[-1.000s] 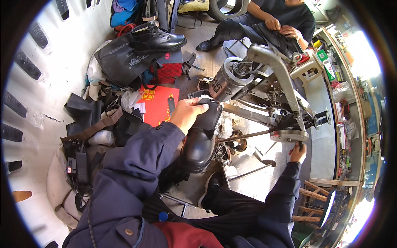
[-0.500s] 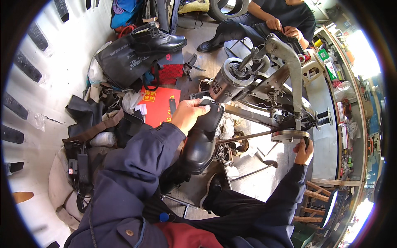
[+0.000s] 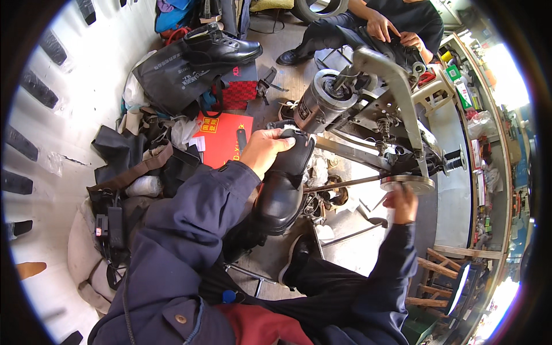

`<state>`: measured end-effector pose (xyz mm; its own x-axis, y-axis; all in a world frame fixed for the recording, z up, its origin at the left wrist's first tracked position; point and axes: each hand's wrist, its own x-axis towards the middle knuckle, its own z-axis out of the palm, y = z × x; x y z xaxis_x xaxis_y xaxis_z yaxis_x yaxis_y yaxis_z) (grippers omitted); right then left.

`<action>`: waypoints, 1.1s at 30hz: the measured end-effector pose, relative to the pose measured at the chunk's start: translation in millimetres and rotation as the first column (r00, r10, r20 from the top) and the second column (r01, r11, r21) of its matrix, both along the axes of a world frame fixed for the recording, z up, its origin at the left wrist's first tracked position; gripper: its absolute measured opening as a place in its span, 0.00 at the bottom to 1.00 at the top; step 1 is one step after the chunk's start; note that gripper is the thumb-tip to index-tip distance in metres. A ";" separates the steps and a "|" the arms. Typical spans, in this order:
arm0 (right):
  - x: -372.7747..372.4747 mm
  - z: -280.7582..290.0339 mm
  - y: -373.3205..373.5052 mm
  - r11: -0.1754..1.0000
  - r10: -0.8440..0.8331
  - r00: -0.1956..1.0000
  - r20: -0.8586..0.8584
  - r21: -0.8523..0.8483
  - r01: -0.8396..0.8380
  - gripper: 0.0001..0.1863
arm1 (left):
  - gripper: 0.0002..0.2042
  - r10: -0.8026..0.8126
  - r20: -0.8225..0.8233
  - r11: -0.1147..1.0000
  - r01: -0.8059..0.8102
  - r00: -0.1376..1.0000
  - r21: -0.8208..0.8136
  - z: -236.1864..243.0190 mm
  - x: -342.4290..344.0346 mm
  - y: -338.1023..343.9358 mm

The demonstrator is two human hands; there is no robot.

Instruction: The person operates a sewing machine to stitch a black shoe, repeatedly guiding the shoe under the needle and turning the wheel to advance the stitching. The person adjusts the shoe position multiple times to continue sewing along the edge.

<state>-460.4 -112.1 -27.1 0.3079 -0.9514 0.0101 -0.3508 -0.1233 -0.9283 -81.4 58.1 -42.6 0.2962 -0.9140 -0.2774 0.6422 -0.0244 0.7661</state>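
My left hand (image 3: 263, 151) is closed on the raised upper of a black leather boot (image 3: 280, 204), thumb on top. The boot hangs toe toward me, its upper edge against the sewing end of a hand-cranked shoe-patching machine (image 3: 402, 92), below the metal cylinder (image 3: 322, 103). A pale fuzzy lining shows at that edge; the stitching point is hidden. At the near rim of the machine's round handwheel (image 3: 415, 183), my right hand (image 3: 402, 202) is curled and smeared by motion. Its grip on the wheel is partly hidden.
Another black shoe (image 3: 224, 49) lies on a dark bag (image 3: 172, 77) at the far left, near a red box (image 3: 221, 138). A seated person (image 3: 402, 23) handles something dark beyond the machine. A thread spool (image 3: 454, 160) sits right of the wheel; a wooden stool (image 3: 440, 267) stands nearer.
My right hand has swung left along the handwheel from its right side to its near rim. The left hand and boot have shifted slightly right. The other person's hands have moved a little.
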 end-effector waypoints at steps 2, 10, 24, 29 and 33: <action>-18.0 29.9 -12.6 0.957 -0.158 0.985 -0.070 -0.257 0.135 0.08 | 0.10 -0.010 -0.012 1.000 0.010 1.000 -0.005 0.2 -0.6 0.3; -71.2 -58.8 -61.8 0.867 -0.498 0.865 -0.067 -0.044 0.496 0.05 | 0.09 -0.016 -0.029 1.000 0.015 0.999 -0.018 -3.7 -0.5 -2.3; -50.6 18.0 -41.3 0.850 -0.405 0.910 -0.085 -0.403 0.340 0.08 | 0.09 -0.012 -0.025 0.999 0.011 1.000 -0.049 2.7 -4.6 -0.7; -70.6 -61.5 -61.2 0.855 -0.519 0.852 -0.075 -0.026 0.518 0.05 | 0.09 0.001 -0.029 1.000 -0.001 1.000 -0.012 0.5 -4.3 -2.5; -23.7 -76.2 -21.2 0.928 -0.155 0.975 -0.158 0.316 0.199 0.08 | 0.09 -0.001 -0.019 1.000 0.001 1.000 0.009 0.0 -3.7 -3.0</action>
<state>-484.2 -133.3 -103.3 0.1121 -0.9337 -0.3402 -0.4571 0.2555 -0.8519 -85.1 55.1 -42.7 0.2896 -0.9117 -0.2915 0.6564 -0.0325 0.7537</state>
